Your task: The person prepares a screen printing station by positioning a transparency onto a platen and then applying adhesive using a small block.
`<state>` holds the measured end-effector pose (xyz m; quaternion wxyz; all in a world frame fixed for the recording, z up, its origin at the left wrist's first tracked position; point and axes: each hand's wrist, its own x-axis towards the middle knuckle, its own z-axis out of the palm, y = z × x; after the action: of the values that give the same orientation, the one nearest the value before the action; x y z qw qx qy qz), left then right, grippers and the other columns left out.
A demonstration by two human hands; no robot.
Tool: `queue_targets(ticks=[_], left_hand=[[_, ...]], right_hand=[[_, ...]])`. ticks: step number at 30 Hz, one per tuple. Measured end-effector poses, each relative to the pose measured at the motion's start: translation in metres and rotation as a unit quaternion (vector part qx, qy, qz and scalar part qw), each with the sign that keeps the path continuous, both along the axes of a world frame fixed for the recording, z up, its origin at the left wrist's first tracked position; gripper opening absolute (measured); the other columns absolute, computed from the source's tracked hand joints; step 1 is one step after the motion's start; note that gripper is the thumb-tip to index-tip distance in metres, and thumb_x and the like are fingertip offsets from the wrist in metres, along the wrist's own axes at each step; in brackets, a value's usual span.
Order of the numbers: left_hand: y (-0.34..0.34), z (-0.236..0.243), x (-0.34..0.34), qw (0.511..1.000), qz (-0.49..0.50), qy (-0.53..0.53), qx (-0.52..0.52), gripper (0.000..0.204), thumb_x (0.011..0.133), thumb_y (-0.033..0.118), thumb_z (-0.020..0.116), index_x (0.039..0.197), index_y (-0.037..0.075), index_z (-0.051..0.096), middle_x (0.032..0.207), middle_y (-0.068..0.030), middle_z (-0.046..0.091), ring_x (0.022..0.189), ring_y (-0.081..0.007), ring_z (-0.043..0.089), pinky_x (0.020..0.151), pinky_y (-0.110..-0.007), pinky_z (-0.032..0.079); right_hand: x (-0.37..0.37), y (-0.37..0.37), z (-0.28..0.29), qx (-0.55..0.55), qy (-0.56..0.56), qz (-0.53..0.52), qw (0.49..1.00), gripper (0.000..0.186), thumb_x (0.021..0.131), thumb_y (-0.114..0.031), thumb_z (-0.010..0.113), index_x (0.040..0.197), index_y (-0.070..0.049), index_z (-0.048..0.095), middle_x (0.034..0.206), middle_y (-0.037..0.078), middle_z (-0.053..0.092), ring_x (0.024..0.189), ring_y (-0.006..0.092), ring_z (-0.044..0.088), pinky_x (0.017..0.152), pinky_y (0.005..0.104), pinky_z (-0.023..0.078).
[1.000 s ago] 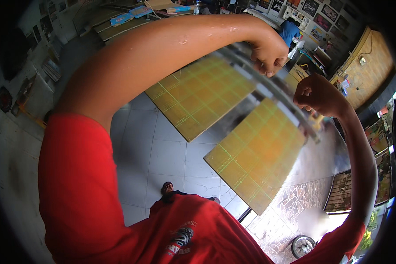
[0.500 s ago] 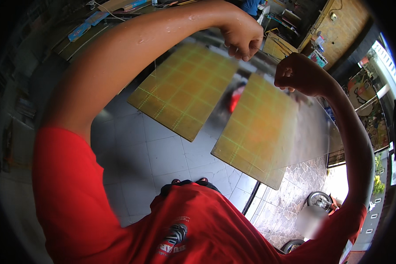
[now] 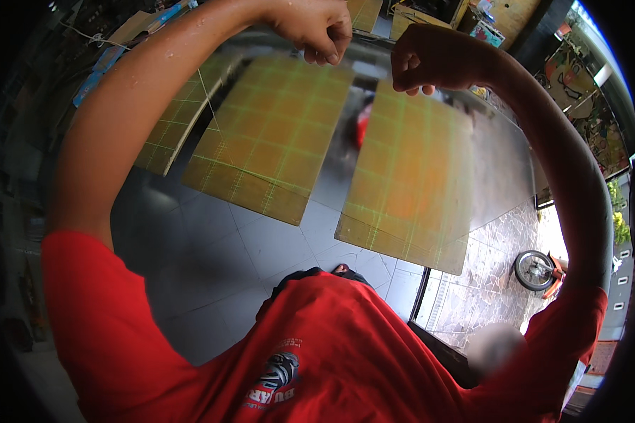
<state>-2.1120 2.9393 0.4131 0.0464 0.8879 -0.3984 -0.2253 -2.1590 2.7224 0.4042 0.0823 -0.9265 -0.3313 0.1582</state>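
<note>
Both my hands are raised at the top of the view, fingers closed on the upper edge of a large clear sheet (image 3: 504, 166). It could be glass or plastic; I cannot tell. My left hand (image 3: 310, 29) pinches the edge left of centre, fingertips pointing down. A short gap to the right, my right hand (image 3: 437, 60) has its fingers curled on the same edge. The sheet hangs tilted between my arms. Through it show two yellow-brown boards with green grid lines, a left board (image 3: 257, 196) and a right board (image 3: 402, 250), with a gap between them.
A third gridded board (image 3: 166, 144) lies at the left. Grey floor tiles (image 3: 219, 254) show below the boards, and stone-patterned paving (image 3: 497, 247) lies to the right. A motorcycle wheel (image 3: 534, 271) stands on it. Beyond my left arm are blue packages (image 3: 95, 76).
My hands have shifted left and upward in the view, with the clear sheet still between them. The view has turned, bringing the third board into sight at the left.
</note>
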Motion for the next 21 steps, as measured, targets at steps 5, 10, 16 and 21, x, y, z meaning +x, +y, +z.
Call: queue_targets(ticks=[5,10,16,21], left_hand=[[-0.007,0.0,0.027,1.0,-0.014,0.025,-0.007,0.024,0.086,0.023,0.068,0.096,0.001,0.07,0.082,-0.0058,0.071,0.073,-0.0134,0.066,0.064,-0.029,0.052],[-0.013,-0.01,0.067,0.997,-0.014,0.07,-0.003,0.024,0.089,0.023,0.067,0.098,0.0,0.069,0.084,-0.0059,0.07,0.076,-0.0135,0.067,0.066,-0.029,0.054],[-0.029,-0.034,0.139,0.983,-0.066,0.172,-0.006,0.027,0.088,0.027,0.071,0.099,0.003,0.068,0.085,-0.0037,0.069,0.078,-0.0134,0.066,0.067,-0.029,0.054],[-0.049,-0.066,0.191,0.975,-0.089,0.205,-0.004,0.028,0.087,0.027,0.073,0.101,0.003,0.069,0.087,-0.0048,0.07,0.079,-0.0139,0.067,0.069,-0.029,0.055]], right_hand=[[0.03,0.003,0.027,-0.122,0.135,-0.021,0.983,0.06,0.081,-0.047,0.07,0.124,-0.009,0.055,0.105,0.017,0.068,0.097,0.0187,0.066,0.088,0.0352,0.051],[0.031,-0.009,0.022,-0.085,-0.048,-0.115,0.989,0.069,0.08,-0.05,0.072,0.128,-0.003,0.055,0.111,0.021,0.067,0.106,0.0271,0.064,0.091,0.0404,0.05],[-0.061,-0.013,-0.008,0.311,-0.298,-0.301,0.851,0.058,0.083,-0.039,0.073,0.122,0.002,0.058,0.112,0.018,0.066,0.103,0.0232,0.063,0.095,0.0344,0.047],[-0.173,0.05,-0.183,0.727,0.019,-0.409,0.551,0.027,0.085,-0.015,0.072,0.104,0.001,0.064,0.093,0.008,0.067,0.086,0.0149,0.062,0.082,0.0288,0.049]])
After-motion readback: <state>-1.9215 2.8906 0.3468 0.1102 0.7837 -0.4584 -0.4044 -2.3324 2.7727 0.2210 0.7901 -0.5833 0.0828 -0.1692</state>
